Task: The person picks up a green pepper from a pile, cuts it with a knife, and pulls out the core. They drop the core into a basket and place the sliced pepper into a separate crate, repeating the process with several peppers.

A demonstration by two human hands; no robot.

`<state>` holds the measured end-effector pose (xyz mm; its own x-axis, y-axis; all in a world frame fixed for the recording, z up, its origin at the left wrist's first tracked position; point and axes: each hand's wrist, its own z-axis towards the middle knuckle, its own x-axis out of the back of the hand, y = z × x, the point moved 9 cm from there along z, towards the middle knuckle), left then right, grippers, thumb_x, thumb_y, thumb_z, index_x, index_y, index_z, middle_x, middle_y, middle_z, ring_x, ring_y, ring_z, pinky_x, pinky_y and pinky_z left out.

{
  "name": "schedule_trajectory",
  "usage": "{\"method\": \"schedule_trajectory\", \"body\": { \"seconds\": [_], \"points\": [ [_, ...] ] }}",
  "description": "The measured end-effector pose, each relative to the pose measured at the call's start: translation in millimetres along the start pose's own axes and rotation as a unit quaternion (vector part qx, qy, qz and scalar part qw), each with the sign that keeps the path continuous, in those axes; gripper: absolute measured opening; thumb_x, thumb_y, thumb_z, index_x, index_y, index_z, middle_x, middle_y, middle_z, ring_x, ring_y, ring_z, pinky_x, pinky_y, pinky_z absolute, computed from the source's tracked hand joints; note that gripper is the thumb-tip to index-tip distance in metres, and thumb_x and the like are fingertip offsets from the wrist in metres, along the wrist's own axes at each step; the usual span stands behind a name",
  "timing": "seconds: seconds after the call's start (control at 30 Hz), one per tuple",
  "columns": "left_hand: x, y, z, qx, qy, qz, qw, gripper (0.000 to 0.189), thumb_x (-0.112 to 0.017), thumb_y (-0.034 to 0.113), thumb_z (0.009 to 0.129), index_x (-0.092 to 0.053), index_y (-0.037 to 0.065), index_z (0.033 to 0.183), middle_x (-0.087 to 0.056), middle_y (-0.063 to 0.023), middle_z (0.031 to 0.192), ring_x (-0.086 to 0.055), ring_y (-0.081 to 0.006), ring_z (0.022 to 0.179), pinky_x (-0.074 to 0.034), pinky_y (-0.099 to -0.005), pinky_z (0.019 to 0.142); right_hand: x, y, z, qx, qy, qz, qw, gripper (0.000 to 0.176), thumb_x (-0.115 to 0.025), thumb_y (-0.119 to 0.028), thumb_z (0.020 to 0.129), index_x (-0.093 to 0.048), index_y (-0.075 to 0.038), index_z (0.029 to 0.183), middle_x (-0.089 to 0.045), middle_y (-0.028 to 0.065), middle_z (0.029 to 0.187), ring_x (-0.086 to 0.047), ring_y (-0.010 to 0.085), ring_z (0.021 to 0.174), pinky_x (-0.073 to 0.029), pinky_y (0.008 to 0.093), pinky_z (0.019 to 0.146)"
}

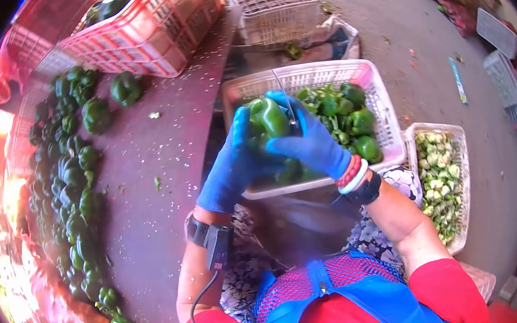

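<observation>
Reader: Where is the green pepper (269, 119)?

Author: Over the pale crate (387, 118), the landmark here. The left hand (239, 156) and right hand (313, 139), both blue-gloved, grip it from either side; a thin metal tool (292, 114) stands at the right fingers, its exact hold unclear.

Reader: And the edges?

Author: Left of the crate runs the table (148, 148) edge; a speckled strip of tabletop separates it from the pepper heap (74, 195). Just beyond the crate's lower right corner sits a smaller crate (463, 183) of pale-green pieces. Concrete floor (424, 79) stretches rightward.

Reader: Any writing?

Author: A blue-and-white strip (458, 81) lies right of the crate, its markings too small to read.
</observation>
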<state>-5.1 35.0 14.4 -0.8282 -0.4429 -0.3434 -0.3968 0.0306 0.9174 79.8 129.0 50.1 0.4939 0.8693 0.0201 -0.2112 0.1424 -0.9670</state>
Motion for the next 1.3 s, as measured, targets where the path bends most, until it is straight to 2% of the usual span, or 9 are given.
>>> {"method": "schedule_trajectory", "body": {
  "seconds": [0.07,0.23,0.37,0.43,0.67,0.8,0.97,1.1,1.3],
  "points": [
    [-20,-6,2,0.064,-0.029,-0.12,0.99,0.052,-0.05,0.046,0.101,-0.047,0.013,0.141,-0.057,-0.0089,0.133,-0.061,-0.0239,0.116,-0.056,-0.0448,0.091,11,19,-6,-0.137,-0.014,0.208,0.968,0.082,-0.081,-0.018,0.077,-0.039,-0.006,0.146,-0.059,0.0065,0.12,-0.061,0.0117,0.089,-0.052,0.0255,0.072],
    [-28,-1,11,-0.003,-0.039,-0.103,0.994,0.05,-0.064,0.02,0.094,-0.047,0.004,0.138,-0.059,-0.0135,0.127,-0.063,-0.0228,0.112,-0.054,-0.0388,0.095,30,17,-16,-0.202,-0.048,0.175,0.962,0.07,-0.077,-0.023,0.083,-0.044,-0.005,0.142,-0.063,0.0042,0.105,-0.06,0.0104,0.074,-0.05,0.0253,0.061],
    [-14,-24,34,0.011,-0.054,-0.143,0.988,0.048,-0.063,0.016,0.094,-0.048,0.002,0.137,-0.061,-0.0134,0.124,-0.063,-0.0241,0.113,-0.053,-0.0393,0.096,49,-5,-5,-0.027,-0.022,-0.041,0.999,0.069,-0.074,-0.022,0.084,-0.044,-0.004,0.143,-0.065,0.0051,0.106,-0.064,0.0135,0.081,-0.052,0.0291,0.07],
    [-5,-13,35,-0.078,-0.003,0.036,0.996,0.046,-0.064,0.015,0.093,-0.049,0.002,0.135,-0.061,-0.0128,0.124,-0.063,-0.0245,0.113,-0.053,-0.0389,0.097,65,-17,-6,0.034,-0.003,-0.217,0.976,0.071,-0.072,-0.018,0.085,-0.04,-0.004,0.148,-0.067,0.0029,0.106,-0.064,0.0125,0.089,-0.051,0.0282,0.079],
    [-19,-8,36,-0.007,0.05,-0.155,0.987,0.046,-0.072,0.01,0.086,-0.048,0.003,0.125,-0.061,-0.0105,0.113,-0.064,-0.0179,0.096,-0.057,-0.0322,0.083,51,-6,-29,-0.067,-0.03,-0.273,0.959,0.08,-0.065,-0.012,0.086,-0.023,0.003,0.152,-0.066,0.0163,0.08,-0.066,0.0327,0.074,-0.052,0.0411,0.075],
    [-25,7,28,-0.013,0.067,-0.048,0.997,0.053,-0.077,0.012,0.081,-0.047,0.003,0.124,-0.061,-0.0099,0.112,-0.064,-0.0167,0.097,-0.057,-0.0311,0.082,52,12,-26,-0.047,0.006,-0.262,0.964,0.08,-0.064,-0.009,0.086,-0.023,-0.004,0.154,-0.062,0.0245,0.122,-0.061,0.0385,0.115,-0.048,0.0421,0.097],
    [-32,36,18,-0.148,0.074,0.206,0.964,0.058,-0.081,0.013,0.076,-0.047,0.003,0.122,-0.061,-0.0087,0.111,-0.062,-0.0154,0.097,-0.055,-0.0305,0.082,40,16,-21,0.001,-0.035,-0.332,0.943,0.082,-0.062,-0.011,0.084,-0.019,0.0,0.153,-0.06,0.0285,0.123,-0.06,0.0434,0.112,-0.048,0.0478,0.095],
    [-29,6,21,-0.038,0.024,-0.075,0.996,0.048,-0.075,0.011,0.081,-0.049,0.003,0.121,-0.062,-0.0088,0.109,-0.063,-0.0153,0.096,-0.055,-0.0309,0.083,37,25,-20,0.04,-0.025,-0.334,0.941,0.08,-0.061,-0.012,0.085,-0.02,-0.001,0.153,-0.065,0.0247,0.113,-0.064,0.0416,0.103,-0.051,0.047,0.089],
    [-13,18,14,-0.047,0.083,-0.076,0.993,0.038,-0.071,0.01,0.086,-0.054,0.002,0.119,-0.063,-0.0076,0.108,-0.063,-0.0149,0.094,-0.055,-0.0303,0.08,45,40,-27,-0.08,0.002,-0.343,0.936,0.058,-0.061,-0.009,0.084,-0.043,-0.005,0.14,-0.068,0.0189,0.089,-0.067,0.0396,0.08,-0.053,0.0463,0.074]
  ]
}}
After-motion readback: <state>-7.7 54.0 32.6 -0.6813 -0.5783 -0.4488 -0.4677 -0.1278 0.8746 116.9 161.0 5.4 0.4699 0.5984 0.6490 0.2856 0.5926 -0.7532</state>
